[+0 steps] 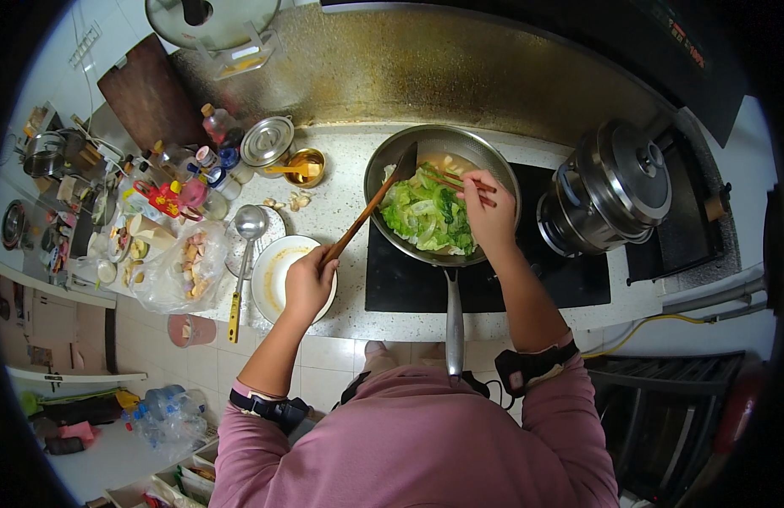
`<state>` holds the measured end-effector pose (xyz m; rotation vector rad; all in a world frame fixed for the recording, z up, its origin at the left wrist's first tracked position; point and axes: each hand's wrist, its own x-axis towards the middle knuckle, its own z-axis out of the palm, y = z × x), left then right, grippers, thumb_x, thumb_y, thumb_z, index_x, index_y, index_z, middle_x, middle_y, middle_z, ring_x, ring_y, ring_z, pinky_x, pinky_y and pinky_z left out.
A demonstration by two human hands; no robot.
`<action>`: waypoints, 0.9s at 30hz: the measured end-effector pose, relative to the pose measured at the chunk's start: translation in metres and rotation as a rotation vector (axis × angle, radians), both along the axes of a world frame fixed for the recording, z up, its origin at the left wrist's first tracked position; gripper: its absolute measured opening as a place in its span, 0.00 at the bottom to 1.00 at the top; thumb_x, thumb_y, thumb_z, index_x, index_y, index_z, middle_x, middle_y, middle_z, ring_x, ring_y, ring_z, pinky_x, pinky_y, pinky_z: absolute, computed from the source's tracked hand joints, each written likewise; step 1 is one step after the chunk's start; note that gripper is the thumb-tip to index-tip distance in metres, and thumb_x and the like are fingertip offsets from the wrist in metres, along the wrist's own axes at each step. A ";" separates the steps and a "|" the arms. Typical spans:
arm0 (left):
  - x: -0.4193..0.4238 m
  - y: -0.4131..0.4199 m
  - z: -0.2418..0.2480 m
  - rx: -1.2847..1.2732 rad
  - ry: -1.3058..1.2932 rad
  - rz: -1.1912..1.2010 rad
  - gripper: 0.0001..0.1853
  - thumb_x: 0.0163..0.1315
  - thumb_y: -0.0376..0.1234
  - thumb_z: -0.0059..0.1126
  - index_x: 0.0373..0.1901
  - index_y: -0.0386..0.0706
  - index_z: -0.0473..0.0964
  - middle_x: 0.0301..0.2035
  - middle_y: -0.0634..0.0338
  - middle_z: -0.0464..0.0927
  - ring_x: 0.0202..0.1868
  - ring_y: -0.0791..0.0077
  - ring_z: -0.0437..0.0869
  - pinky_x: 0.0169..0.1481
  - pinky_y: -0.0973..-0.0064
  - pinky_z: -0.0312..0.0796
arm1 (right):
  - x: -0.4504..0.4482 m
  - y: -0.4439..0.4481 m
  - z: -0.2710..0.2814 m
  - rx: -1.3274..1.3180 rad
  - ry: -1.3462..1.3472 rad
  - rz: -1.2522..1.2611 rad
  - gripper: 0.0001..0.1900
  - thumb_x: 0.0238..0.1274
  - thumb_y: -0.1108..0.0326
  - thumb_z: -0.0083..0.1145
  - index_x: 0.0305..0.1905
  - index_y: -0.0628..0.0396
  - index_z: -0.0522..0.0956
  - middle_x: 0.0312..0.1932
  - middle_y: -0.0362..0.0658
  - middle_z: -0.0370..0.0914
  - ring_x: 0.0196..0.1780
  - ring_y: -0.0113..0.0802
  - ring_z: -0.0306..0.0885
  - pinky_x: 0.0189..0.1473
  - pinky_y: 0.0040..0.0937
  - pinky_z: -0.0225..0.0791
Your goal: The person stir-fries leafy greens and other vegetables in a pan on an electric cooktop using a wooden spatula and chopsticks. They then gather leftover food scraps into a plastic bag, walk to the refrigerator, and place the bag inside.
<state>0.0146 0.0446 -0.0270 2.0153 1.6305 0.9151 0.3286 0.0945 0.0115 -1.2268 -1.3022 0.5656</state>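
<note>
My left hand (pixel 308 282) grips the handle end of a wooden spatula (pixel 366 213) above a white plate (pixel 268 279) with brownish smears. The spatula's dark blade rests over the left part of a frying pan (pixel 392 143). My right hand (pixel 492 206) holds wooden chopsticks (pixel 452 181), whose tips reach among green lettuce leaves (pixel 424 219) in the pan. Pale pieces sit in light brown liquid behind the leaves. The pan stands on a black cooktop (pixel 405 286), its metal handle (pixel 454 324) pointing towards me.
A steel steamer pot (pixel 598 190) stands right of the pan. To the left are a metal ladle (pixel 241 267), a small golden bowl (pixel 316 178), a lidded steel pot (pixel 267 143), garlic cloves (pixel 298 201), a plastic bag of shallots or garlic (pixel 192 267) and several bottles. The counter's front edge curves before me.
</note>
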 end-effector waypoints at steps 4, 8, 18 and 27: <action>0.000 0.003 0.010 -0.051 0.012 -0.010 0.13 0.59 0.31 0.64 0.45 0.37 0.81 0.31 0.45 0.83 0.32 0.51 0.85 0.38 0.63 0.76 | -0.002 0.023 0.005 -0.109 -0.233 -0.035 0.05 0.68 0.71 0.54 0.42 0.59 0.78 0.31 0.46 0.82 0.34 0.34 0.85 0.35 0.29 0.74; -0.003 0.014 0.023 -0.250 -0.049 -0.012 0.13 0.60 0.32 0.65 0.45 0.36 0.81 0.29 0.45 0.83 0.30 0.54 0.85 0.37 0.66 0.75 | -0.009 0.038 0.006 -0.179 -0.332 -0.048 0.04 0.65 0.69 0.55 0.40 0.55 0.78 0.26 0.47 0.81 0.31 0.42 0.82 0.35 0.36 0.72; -0.020 0.029 0.062 -0.577 -0.188 -0.067 0.14 0.67 0.30 0.58 0.51 0.32 0.77 0.30 0.61 0.84 0.18 0.85 0.72 0.22 0.83 0.65 | -0.017 0.023 0.007 0.025 -0.367 0.071 0.05 0.67 0.69 0.56 0.42 0.58 0.79 0.29 0.48 0.81 0.27 0.34 0.79 0.32 0.29 0.71; -0.037 0.053 0.119 -0.572 -0.061 -0.096 0.13 0.67 0.30 0.57 0.47 0.28 0.78 0.28 0.59 0.85 0.16 0.82 0.72 0.22 0.79 0.67 | -0.013 0.026 0.007 -0.107 -0.343 0.074 0.05 0.64 0.69 0.57 0.38 0.58 0.79 0.32 0.48 0.80 0.31 0.39 0.79 0.34 0.33 0.72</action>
